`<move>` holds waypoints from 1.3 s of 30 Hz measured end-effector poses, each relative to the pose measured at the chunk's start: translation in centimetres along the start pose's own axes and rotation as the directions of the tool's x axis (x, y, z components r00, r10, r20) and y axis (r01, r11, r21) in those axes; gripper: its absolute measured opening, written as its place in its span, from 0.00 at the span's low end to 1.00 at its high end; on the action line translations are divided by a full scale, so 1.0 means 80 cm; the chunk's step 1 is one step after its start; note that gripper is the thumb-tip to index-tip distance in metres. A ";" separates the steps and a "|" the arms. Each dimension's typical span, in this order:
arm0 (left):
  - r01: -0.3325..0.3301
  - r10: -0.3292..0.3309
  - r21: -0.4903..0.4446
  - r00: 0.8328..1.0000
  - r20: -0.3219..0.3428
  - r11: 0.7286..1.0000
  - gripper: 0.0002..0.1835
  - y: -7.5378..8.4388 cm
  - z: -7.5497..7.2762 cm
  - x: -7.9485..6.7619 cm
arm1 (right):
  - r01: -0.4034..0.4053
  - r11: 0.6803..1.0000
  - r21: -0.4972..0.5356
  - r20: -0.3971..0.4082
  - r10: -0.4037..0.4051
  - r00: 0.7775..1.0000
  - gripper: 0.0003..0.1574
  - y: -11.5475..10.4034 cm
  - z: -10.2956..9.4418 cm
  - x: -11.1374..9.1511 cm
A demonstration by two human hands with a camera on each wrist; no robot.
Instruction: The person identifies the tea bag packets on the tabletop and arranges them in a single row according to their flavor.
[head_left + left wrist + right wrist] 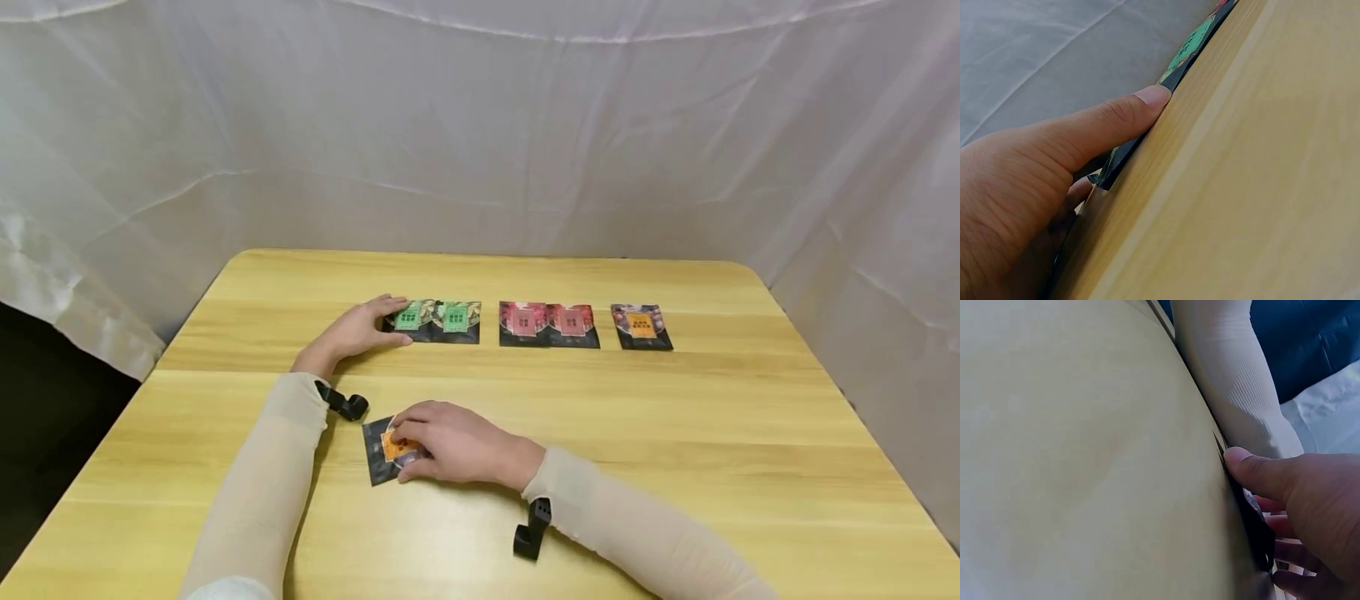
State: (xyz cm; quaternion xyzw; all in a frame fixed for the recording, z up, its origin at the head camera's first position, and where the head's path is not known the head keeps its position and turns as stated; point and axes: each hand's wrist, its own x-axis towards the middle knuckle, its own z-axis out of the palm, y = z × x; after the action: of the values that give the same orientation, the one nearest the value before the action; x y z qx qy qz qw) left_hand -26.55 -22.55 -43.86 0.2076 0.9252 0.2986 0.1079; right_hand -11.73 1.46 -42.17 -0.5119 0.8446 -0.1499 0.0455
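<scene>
My left hand [363, 327] spans the left one of two dark sachets with green labels, its thumb at the near edge and its fingers at the far edge. Beside it lies the other green-labelled sachet [456, 322]; in the left wrist view the thumb [1141, 103] touches the sachet's dark edge. Closer to the front, my right hand [465, 446] holds a dark sachet with an orange label [381, 467], fingers over its top and thumb at the near edge. The right wrist view shows that sachet's dark side [1254, 531] between thumb and fingers.
To the right of the green pair lie two red-labelled sachets [550, 325], side by side. Another orange-labelled sachet [642, 327] lies farther right in the same row. The wooden table [712, 433] ends at a pale curtain [495, 133] behind.
</scene>
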 end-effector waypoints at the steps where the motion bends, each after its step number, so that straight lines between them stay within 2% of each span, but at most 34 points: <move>1: -0.005 0.005 0.003 1.000 -0.001 1.000 0.45 0.001 -0.002 0.001 | -0.013 1.000 0.001 0.003 0.013 1.000 0.37 0.003 -0.002 0.000; 6: 0.002 -0.002 0.010 1.000 0.003 1.000 0.46 0.005 -0.007 0.003 | -0.089 0.995 0.048 0.025 0.088 0.996 0.41 0.021 -0.012 -0.002; 12: 0.006 -0.006 0.019 1.000 0.004 1.000 0.46 0.008 -0.008 0.005 | -0.141 0.987 0.081 0.031 0.139 0.990 0.39 0.049 -0.026 -0.010; 18: 0.001 -0.001 0.030 1.000 0.009 1.000 0.47 0.009 -0.007 0.007 | -0.224 0.970 0.098 0.062 0.218 0.974 0.39 0.074 -0.039 -0.026; 27: -0.011 0.011 0.032 1.000 0.009 0.999 0.47 0.007 -0.006 0.007 | -0.225 0.972 0.061 0.094 0.219 0.971 0.35 0.084 -0.051 -0.058; 30: -0.014 0.014 0.034 1.000 0.011 0.999 0.47 0.005 -0.005 0.007 | -0.222 0.974 0.044 0.074 0.219 0.973 0.31 0.084 -0.052 -0.068; 35: -0.007 0.007 0.027 1.000 0.006 1.000 0.47 0.002 -0.002 0.005 | -0.223 0.975 0.020 -0.004 0.223 0.975 0.16 0.082 -0.052 -0.082; 39: 0.000 0.000 0.020 1.000 -0.003 1.000 0.47 -0.001 0.000 0.002 | -0.238 0.970 -0.046 -0.045 0.236 0.971 0.18 0.080 -0.048 -0.092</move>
State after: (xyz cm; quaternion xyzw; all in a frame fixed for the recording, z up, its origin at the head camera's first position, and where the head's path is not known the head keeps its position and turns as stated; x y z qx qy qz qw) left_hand -26.74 -22.54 -43.92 0.2080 0.9284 0.2896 0.1043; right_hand -14.62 11.46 -41.00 -0.4053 0.9041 -0.1315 0.0335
